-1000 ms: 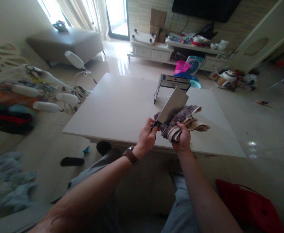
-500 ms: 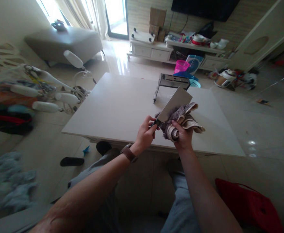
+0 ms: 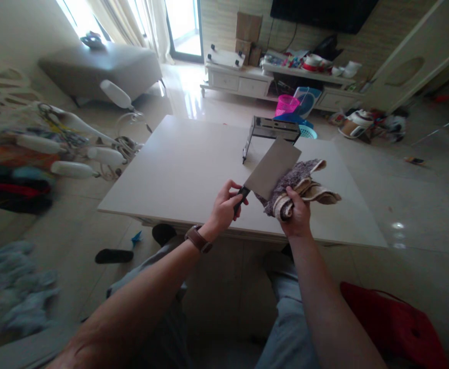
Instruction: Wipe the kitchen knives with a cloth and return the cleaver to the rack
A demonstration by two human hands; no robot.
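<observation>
My left hand (image 3: 226, 206) is closed round the black handle of a cleaver (image 3: 273, 166), whose broad grey blade points up and to the right above the table. My right hand (image 3: 298, 215) grips a bunched purple-brown cloth (image 3: 293, 179) with beige edging. The cloth lies against the lower edge of the blade and hides part of it. Behind the blade, a black-and-silver knife rack (image 3: 274, 127) stands on the white table (image 3: 178, 169).
A chandelier (image 3: 109, 154) with white shades is close to the table's left side. On the floor are a black slipper (image 3: 113, 256) and a red bag (image 3: 393, 323) at the right. Baskets, including a pink one (image 3: 286, 105), stand beyond the table.
My right hand has moved to the right with the cloth, baring more of the blade. My left hand has shifted slightly left with the cleaver.
</observation>
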